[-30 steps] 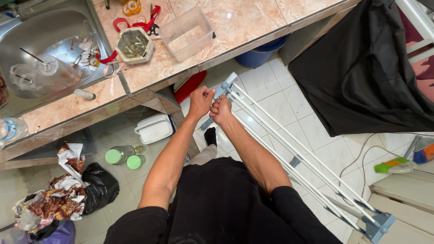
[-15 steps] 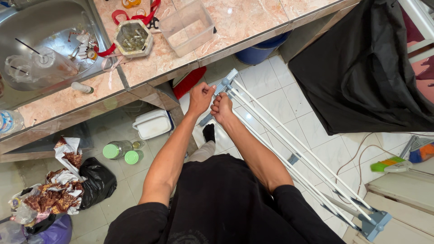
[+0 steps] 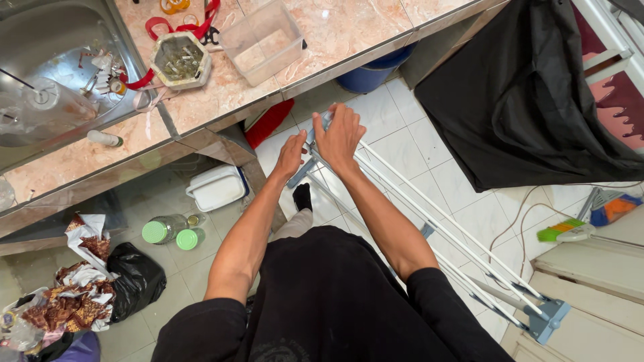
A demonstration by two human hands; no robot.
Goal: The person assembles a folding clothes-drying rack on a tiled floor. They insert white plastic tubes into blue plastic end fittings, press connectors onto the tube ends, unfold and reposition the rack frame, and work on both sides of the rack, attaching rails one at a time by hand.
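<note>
A folded drying rack of white rods point(image 3: 443, 231) with grey-blue end brackets lies slanted over the white tiled floor, from the counter edge down to the lower right. My left hand point(image 3: 290, 157) grips the near bracket end beside the counter leg. My right hand point(image 3: 341, 136) lies flat on top of the same end, fingers spread toward the counter. The far bracket point(image 3: 549, 318) rests near a cabinet at lower right.
A marble counter point(image 3: 349, 30) carries a clear plastic tub point(image 3: 263, 41), a hexagonal pot point(image 3: 179, 62) and red-handled scissors. A steel sink point(image 3: 50, 74) sits at left. A black cloth point(image 3: 537, 100) hangs at right. A white container point(image 3: 218, 188), green-lidded jars and trash bags lie on the floor.
Both hands have shifted slightly toward the counter on the rack's end. My right hand has moved from gripping to lying flatter over the bracket. The camera view has drifted.
</note>
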